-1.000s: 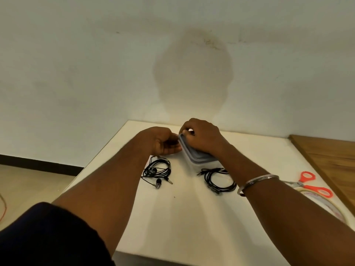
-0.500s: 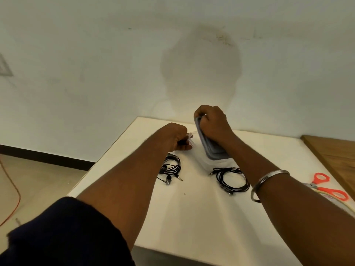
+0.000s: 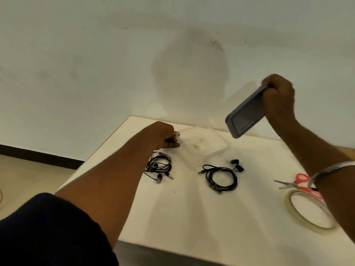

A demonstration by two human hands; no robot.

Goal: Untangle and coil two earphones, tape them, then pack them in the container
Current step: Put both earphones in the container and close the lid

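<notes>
Our right hand grips the grey lid by one end, tilted in the air above the white table. Our left hand pinches the left rim of the uncovered clear container. Just before it lie the left earphone coil and the right earphone coil.

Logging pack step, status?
Right hand grips lid, raised off. Left hand holds container rim. Both earphones on table; nothing blocking.
</notes>
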